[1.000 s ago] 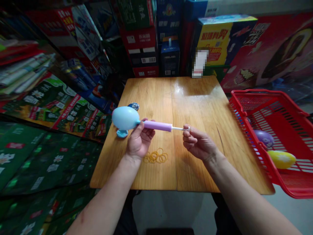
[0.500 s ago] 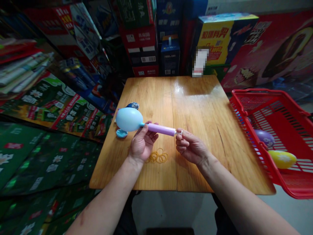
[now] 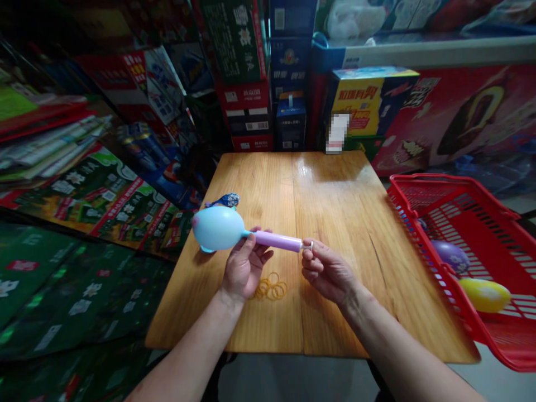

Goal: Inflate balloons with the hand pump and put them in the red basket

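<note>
A light blue, partly inflated balloon (image 3: 218, 228) sits on the nozzle end of a purple hand balloon pump (image 3: 278, 241). My left hand (image 3: 245, 267) pinches the balloon's neck against the nozzle, with its fingers behind the pump barrel. At the other end, my right hand (image 3: 329, 271) grips the white pump handle (image 3: 309, 246), which lies close to the barrel. Behind the inflated balloon lies a dark blue patterned balloon (image 3: 229, 199), limp on the wooden table (image 3: 335, 206). A bunch of yellow rubber bands (image 3: 274, 287) rests on the table just below my hands.
At the right of the table stands a red plastic basket (image 3: 473, 187) holding a purple balloon (image 3: 451, 255) and a yellow balloon (image 3: 486, 295). Cartons (image 3: 249, 106) are stacked behind the table. Green boxes (image 3: 87, 290) line the left side.
The balloon looks slightly larger. My view has tilted up, so table and hands appear lower. Both hands keep their hold, and the handle stays close to the barrel.
</note>
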`<state>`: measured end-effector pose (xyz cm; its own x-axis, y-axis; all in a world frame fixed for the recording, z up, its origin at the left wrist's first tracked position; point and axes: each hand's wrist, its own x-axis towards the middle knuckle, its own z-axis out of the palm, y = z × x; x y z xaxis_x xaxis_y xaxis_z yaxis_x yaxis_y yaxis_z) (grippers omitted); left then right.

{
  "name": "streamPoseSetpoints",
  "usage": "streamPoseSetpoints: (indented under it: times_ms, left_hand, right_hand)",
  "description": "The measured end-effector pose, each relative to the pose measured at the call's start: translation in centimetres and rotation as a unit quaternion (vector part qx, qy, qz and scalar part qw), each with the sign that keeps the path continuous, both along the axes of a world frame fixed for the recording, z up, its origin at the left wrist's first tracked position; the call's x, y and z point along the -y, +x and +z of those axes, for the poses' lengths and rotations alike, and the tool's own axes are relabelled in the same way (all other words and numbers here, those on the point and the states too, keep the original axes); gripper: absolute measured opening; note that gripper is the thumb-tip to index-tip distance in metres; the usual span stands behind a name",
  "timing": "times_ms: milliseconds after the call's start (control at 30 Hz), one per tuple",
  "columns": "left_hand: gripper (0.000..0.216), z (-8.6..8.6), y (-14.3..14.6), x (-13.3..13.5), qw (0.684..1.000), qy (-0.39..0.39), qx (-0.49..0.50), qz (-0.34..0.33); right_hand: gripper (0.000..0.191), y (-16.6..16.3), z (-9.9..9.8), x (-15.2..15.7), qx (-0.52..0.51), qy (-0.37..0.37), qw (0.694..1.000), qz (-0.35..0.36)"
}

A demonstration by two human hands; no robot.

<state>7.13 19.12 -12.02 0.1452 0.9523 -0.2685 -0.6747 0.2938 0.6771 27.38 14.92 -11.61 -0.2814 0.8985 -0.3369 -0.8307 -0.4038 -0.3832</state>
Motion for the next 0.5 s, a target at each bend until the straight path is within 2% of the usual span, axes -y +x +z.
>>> streamPoseSetpoints:
  times_ms: [167,267,367,500]
  left_hand:
    - [0.025,0.8,-0.8,-1.1,1.000,0.000,0.003,0.001]
    - [0.025,1.5,-1.8,-2.2,0.999,0.007,0.010,0.033]
    - [0.026,1.6,-2.0,-2.2,0.998,0.016,0.014,0.066]
    - [0.026,0.7,-0.8,-0.9,1.000,-0.009,0.017,0.013]
  right_hand:
    - [0.024,1.1,0.7,-0.2,0.004,0.010,1.000,0.009]
    - [0.020,2.7,1.2,-0.5,0.002,0.015,1.000,-0.005]
    - [0.020,2.9,1.1,-0.5,-0.005,0.016,1.000,-0.023]
    - [0.026,1.0,0.4,0.0,0.007,0.010,1.000,-0.005]
